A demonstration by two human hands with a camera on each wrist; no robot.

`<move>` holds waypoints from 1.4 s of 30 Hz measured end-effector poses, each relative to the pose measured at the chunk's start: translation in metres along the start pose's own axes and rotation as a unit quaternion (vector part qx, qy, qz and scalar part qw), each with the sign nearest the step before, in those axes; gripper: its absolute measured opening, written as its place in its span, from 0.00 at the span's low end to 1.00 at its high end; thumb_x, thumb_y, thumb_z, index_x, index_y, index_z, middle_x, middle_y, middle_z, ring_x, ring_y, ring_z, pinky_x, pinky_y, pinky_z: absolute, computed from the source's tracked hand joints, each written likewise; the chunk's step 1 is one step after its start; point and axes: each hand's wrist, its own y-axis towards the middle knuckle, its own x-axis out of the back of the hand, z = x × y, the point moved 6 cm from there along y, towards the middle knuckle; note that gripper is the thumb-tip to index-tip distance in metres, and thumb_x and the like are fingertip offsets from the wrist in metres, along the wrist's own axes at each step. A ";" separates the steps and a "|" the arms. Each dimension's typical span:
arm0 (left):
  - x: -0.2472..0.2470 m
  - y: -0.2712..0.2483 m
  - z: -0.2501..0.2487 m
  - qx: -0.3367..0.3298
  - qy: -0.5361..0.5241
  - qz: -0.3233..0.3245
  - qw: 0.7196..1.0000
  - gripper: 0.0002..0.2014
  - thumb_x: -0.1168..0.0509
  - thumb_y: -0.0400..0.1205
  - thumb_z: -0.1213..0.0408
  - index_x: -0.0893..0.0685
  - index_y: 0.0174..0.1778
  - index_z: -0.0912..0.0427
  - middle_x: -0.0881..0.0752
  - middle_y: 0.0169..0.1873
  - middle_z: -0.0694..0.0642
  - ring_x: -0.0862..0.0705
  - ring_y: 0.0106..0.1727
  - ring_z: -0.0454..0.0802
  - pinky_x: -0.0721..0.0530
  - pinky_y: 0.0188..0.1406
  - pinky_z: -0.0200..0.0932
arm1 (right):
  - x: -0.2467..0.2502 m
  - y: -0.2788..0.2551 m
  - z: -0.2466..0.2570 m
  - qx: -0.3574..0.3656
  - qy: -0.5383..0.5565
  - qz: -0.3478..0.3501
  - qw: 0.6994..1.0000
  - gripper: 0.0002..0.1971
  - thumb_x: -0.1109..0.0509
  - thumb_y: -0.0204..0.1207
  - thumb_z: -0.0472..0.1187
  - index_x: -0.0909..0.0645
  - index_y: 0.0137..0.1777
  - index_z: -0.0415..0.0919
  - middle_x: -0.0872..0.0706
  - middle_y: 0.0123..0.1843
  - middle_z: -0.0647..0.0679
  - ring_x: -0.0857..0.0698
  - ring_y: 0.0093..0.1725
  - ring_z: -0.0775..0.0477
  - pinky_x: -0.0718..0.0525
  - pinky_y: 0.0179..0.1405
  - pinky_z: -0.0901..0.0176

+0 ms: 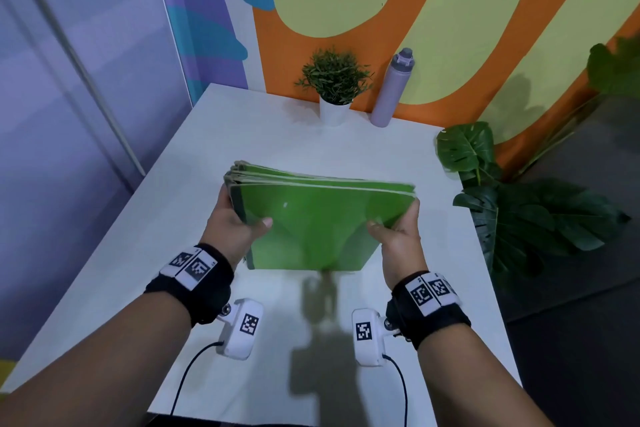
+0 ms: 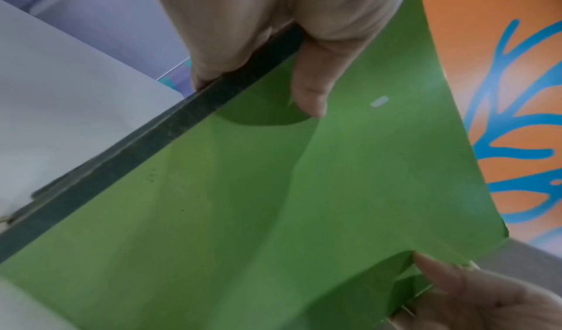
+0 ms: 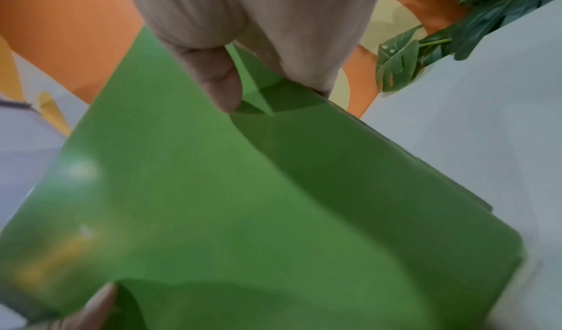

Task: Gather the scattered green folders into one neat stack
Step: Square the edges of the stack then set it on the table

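Stack of green folders is gripped above the white table, left edge by left hand, right edge by right hand, thumbs on top.

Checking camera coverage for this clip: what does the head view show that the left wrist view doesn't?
Only the head view: the potted plant, the purple bottle, and the folders' layered far edges.
Only the left wrist view: the dark spine strip close up.
Both: the left hand and right hand gripping the folders at opposite sides, thumbs on the bowed top cover, above the white table.
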 end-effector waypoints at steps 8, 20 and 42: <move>0.002 -0.002 -0.040 -0.063 -0.021 -0.064 0.996 0.22 0.31 0.66 0.34 0.23 0.54 0.34 0.18 0.58 0.50 0.21 0.61 0.49 0.24 0.61 0.39 | -0.006 -0.008 0.036 0.096 0.001 -0.037 0.995 0.16 0.35 0.75 0.38 0.21 0.62 0.52 0.18 0.63 0.49 0.22 0.64 0.49 0.26 0.64 0.54; 0.001 0.002 -0.043 -0.086 -0.056 -0.138 0.985 0.07 0.36 0.80 0.55 0.19 0.40 0.52 0.21 0.38 0.49 0.25 0.40 0.47 0.27 0.46 0.44 | -0.008 0.003 0.045 0.087 -0.009 -0.123 0.988 0.12 0.40 0.77 0.30 0.14 0.46 0.39 0.17 0.40 0.50 0.21 0.41 0.60 0.25 0.44 0.70; 0.006 -0.004 0.065 0.084 0.213 0.033 0.973 0.30 0.31 0.79 0.68 0.35 0.76 0.51 0.20 0.59 0.47 0.21 0.59 0.50 0.25 0.60 0.42 | 0.010 -0.018 -0.075 -0.013 -0.297 -0.020 0.955 0.11 0.47 0.83 0.33 0.40 0.40 0.47 0.33 0.38 0.46 0.33 0.35 0.50 0.31 0.35 0.56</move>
